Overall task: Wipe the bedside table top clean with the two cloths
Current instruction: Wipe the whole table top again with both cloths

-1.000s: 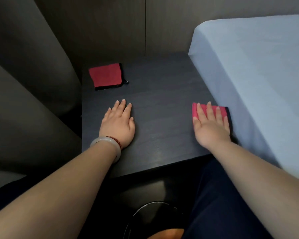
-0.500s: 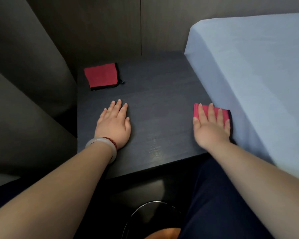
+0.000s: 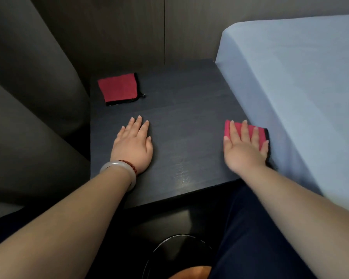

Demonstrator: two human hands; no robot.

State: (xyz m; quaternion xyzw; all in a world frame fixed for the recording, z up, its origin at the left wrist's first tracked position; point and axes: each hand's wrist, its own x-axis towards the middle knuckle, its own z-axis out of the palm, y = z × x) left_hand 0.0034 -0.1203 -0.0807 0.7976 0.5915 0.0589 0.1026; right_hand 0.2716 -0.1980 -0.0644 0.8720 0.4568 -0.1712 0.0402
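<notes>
We lay the left hand (image 3: 132,146) flat on the bare table top (image 3: 185,109), palm down, fingers straight and close together, holding nothing. We press the right hand (image 3: 244,150) flat on the first red cloth (image 3: 262,133) at the table's right edge, just beside the bed (image 3: 290,77). Its fingers are straight and slightly spread, not curled round the cloth. The second red cloth (image 3: 119,87) lies folded near the far left corner, well apart from both hands.

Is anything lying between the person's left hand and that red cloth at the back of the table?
Nothing visible. Only bare table top lies between the left hand, resting flat, and the red cloth in the far left corner. The right hand presses on the other cloth.
</notes>
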